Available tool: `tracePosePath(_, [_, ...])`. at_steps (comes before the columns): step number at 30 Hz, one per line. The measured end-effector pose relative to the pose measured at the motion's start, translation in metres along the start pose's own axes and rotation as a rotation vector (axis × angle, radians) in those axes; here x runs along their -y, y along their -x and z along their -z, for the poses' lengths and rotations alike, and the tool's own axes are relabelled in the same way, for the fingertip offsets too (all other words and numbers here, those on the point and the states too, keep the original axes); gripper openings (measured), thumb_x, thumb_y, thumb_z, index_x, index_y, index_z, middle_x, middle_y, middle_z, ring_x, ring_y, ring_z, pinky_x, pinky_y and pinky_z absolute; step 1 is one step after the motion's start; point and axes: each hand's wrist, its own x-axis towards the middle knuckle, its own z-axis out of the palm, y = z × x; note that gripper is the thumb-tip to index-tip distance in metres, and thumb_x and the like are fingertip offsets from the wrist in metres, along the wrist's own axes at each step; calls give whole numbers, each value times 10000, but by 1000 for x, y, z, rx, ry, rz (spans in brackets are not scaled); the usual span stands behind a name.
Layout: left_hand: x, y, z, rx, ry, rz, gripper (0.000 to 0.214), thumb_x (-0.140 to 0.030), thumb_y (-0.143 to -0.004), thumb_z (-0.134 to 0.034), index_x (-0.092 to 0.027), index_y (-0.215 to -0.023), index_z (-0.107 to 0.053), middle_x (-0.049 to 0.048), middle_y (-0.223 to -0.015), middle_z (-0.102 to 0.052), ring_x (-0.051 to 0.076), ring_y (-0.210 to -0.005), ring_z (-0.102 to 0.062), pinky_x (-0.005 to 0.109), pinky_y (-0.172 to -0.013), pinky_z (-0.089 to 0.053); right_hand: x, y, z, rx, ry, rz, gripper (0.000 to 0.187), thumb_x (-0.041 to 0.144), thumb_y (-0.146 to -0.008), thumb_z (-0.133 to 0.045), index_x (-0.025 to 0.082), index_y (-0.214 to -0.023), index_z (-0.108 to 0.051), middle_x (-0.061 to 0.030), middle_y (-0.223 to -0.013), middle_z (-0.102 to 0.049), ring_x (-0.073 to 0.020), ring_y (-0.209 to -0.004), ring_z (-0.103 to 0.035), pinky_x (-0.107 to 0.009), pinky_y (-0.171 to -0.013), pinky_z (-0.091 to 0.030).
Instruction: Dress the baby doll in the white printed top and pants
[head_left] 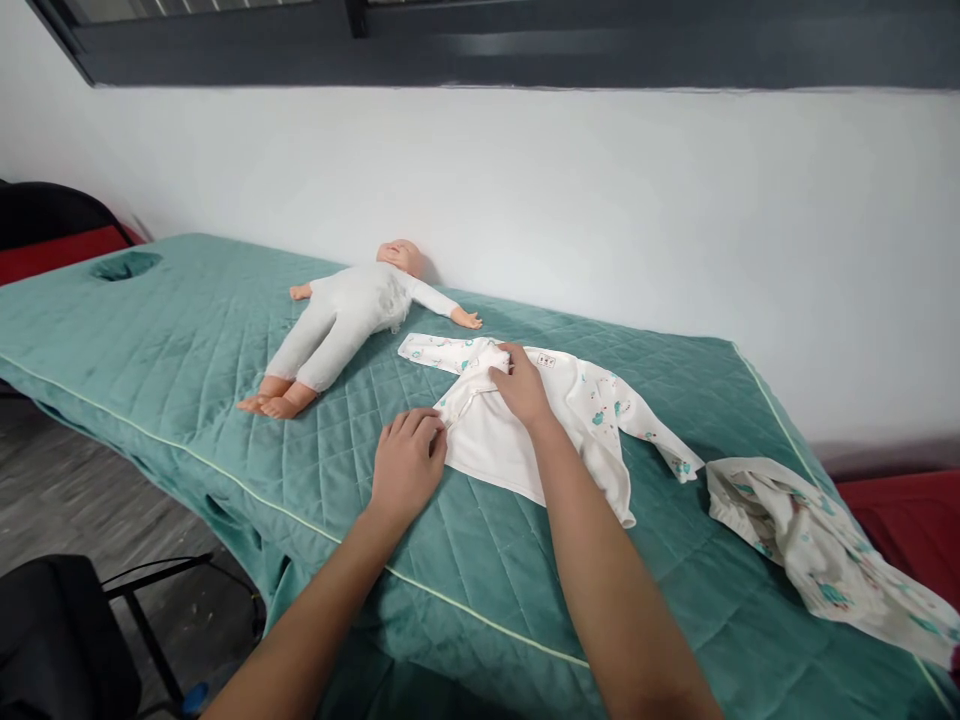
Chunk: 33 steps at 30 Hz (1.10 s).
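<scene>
A white baby shirt (495,440) with small green and red prints lies spread on the green quilted cover, its front partly folded back so the inside of the neck and a label show. My left hand (409,460) is closed at the shirt's left side edge, thumb and fingers pinching the cloth. Near the collar, my right hand (521,388) grips the front panel between thumb and fingers. Just beyond the shirt's left sleeve, a baby doll (345,310) with a white cloth body lies on its back, one arm stretched toward the shirt.
Printed baby trousers (810,540) lie crumpled at the right. The quilted cover (187,350) drapes a long bed with a face hole (126,265) at the far left. A white wall runs behind it. A black chair (67,640) stands at the lower left, a red one (907,520) at right.
</scene>
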Motion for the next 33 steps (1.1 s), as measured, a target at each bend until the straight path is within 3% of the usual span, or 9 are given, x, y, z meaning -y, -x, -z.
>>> tracePosePath(3, [2, -1, -1, 8, 20, 28, 114, -224, -950, -552, -214, -1017, -643, 44, -1183, -698, 255, -1073, -614, 399, -834, -444, -1, -1, 3, -35, 33, -60, 450, 310, -767, -573, 240, -1210, -604, -9, -915, -640, -210, -836, -612, -378, -864, -515])
tracePosePath(7, [2, -3, -2, 25, 25, 83, 234, -234, -899, -595, -217, -1129, -639, 62, -1222, -675, 285, -1099, -601, 428, -859, -445, 0, -1, 8, -93, 54, -144, 469, 253, -761, -536, 227, -1226, -594, -31, -1018, -655, -186, -790, -624, -329, -779, -531])
tracePosePath(10, [1, -2, -2, 13, 16, 100, 303, -120, -843, -569, -213, -1121, -648, 62, -1209, -675, 282, -1079, -602, 429, -858, -444, 1, 1, 14, -119, 100, -179, 518, 162, -717, -507, 228, -1224, -590, -41, -1057, -669, -193, -825, -643, -325, -798, -524])
tracePosePath(13, [2, 0, -3, -26, 6, 96, 246, -110, -881, -542, -215, -1069, -661, 57, -1130, -698, 276, -1034, -605, 417, -827, -442, 2, 4, 20, -124, 160, -216, 522, 134, -691, -524, 222, -1200, -597, -36, -960, -692, -226, -871, -658, -354, -852, -508])
tracePosePath(20, [7, 1, -2, -154, 211, 37, 152, -177, -988, -475, -209, -1025, -619, 50, -955, -685, 215, -879, -600, 357, -796, -466, 7, 3, 27, -98, 217, -271, 420, 206, -751, -530, 210, -1164, -608, -18, -821, -701, -232, -821, -686, -338, -811, -519])
tracePosePath(24, [5, 7, 3, -219, 318, -97, 152, -160, -976, -495, -214, -1075, -597, 51, -966, -676, 194, -877, -608, 332, -786, -478, 9, 5, 30, -114, 262, -271, 470, 180, -744, -522, 210, -1206, -602, -45, -905, -718, -250, -891, -688, -355, -847, -515])
tracePosePath(28, [0, 14, 8, -113, 274, -336, 260, -122, -948, -500, -220, -1171, -592, 83, -1081, -690, 211, -954, -620, 357, -822, -478, 11, 9, 32, -133, 332, -257, 486, 175, -764, -518, 228, -1240, -601, -88, -1073, -712, -304, -1073, -640, -428, -934, -482])
tracePosePath(33, [-7, 9, 17, 154, 371, -346, 406, -108, -868, -494, -212, -1251, -579, 95, -1235, -661, 239, -1120, -594, 403, -931, -466, 14, 12, 32, -131, 464, -255, 471, 195, -825, -495, 244, -1285, -584, -115, -1173, -689, -322, -1094, -626, -475, -930, -480])
